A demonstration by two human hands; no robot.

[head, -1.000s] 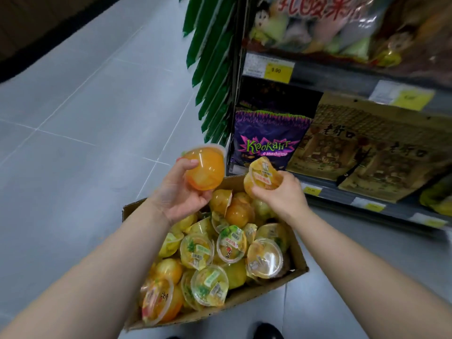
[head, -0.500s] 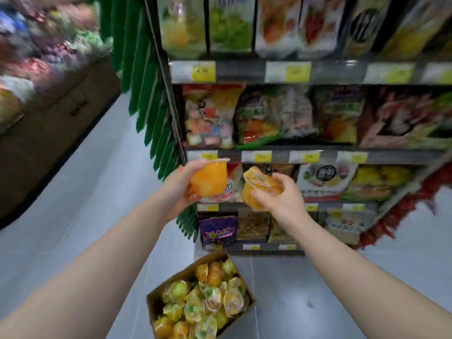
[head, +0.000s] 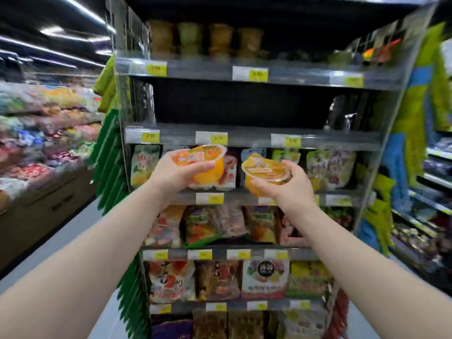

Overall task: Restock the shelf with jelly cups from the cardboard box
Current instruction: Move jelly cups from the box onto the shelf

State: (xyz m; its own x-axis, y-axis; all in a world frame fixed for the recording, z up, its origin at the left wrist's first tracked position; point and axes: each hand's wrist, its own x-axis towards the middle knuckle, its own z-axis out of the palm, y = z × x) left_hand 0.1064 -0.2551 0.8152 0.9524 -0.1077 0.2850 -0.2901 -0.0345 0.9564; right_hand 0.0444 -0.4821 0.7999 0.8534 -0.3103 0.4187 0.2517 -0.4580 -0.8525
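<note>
Both hands are wrapped round a jelly cup each. The left hand [head: 176, 174] has its fingers curled round the left jelly cup [head: 204, 165], thumb lying across the front just under the rim. The right hand [head: 293, 189] cradles the right jelly cup [head: 265, 173] from below and the side, fingertips hooked over the far rim. Both cups are orange and their lids tip toward the camera. They sit near each other but aren't touching.

They're held up in the air in front of the shelf unit, level with a row of snack bags [head: 330, 167]. Just above the cups runs the grey shelf edge [head: 247, 137] with its yellow price tags [head: 211, 138]. Behind that edge is a dark shelf level.

One shelf higher there's a line of tall cups [head: 217, 37]. More bagged snacks fill the rows below the forearms. A green fringe [head: 107, 152] hangs down the unit's left side, and another aisle of goods [head: 44, 133] runs off to the left.

Pretty much everything is motion-blurred, so the labels and prices are unreadable. There's something dark and shiny [head: 342, 113] at the right end of the dark level, no idea what.
</note>
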